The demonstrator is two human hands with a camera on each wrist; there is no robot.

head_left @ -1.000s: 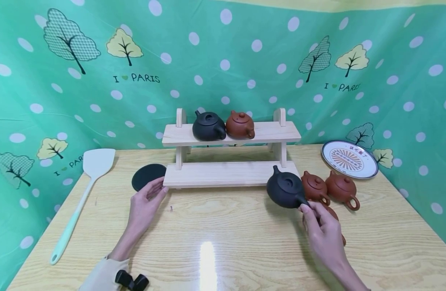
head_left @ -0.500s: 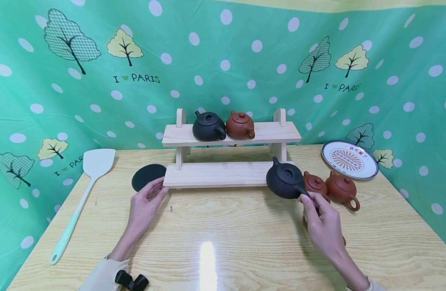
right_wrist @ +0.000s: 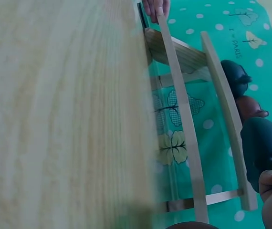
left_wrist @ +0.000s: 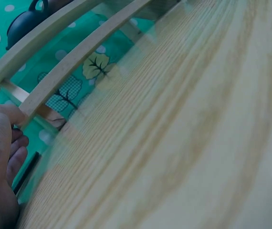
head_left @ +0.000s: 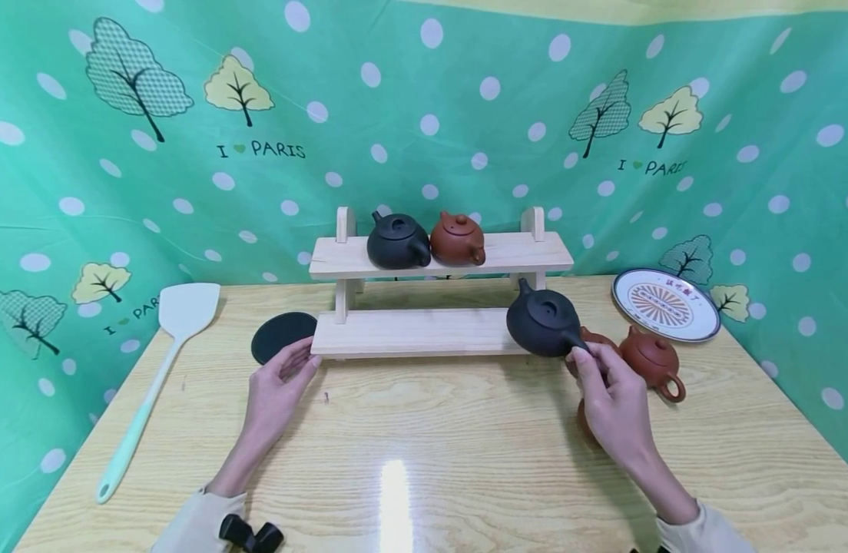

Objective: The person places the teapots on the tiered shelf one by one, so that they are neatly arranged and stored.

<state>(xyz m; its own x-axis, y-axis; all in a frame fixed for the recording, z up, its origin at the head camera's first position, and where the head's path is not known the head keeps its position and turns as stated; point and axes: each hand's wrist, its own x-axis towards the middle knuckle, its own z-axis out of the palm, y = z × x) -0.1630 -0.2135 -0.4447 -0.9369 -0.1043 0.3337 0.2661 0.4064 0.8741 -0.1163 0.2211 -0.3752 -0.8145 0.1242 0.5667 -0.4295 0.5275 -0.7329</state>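
Black teapot (head_left: pixel 543 322): raised before the right end of the wooden rack (head_left: pixel 417 334), seemingly clear of its boards; handle pinched in the fingers of the right hand (head_left: pixel 616 411). Left hand (head_left: pixel 279 388): fingers gripping the lower board's left end. Upper board: dark teapot (head_left: pixel 396 244) beside reddish teapot (head_left: pixel 457 242). Tabletop (head_left: pixel 465 461), right side: brown teapots (head_left: pixel 650 357), some partly hidden behind the right hand. Far right corner: patterned plate (head_left: pixel 662 305). Left edge: spatula (head_left: pixel 150 384). Beside the rack's left end: black disc (head_left: pixel 280 334).
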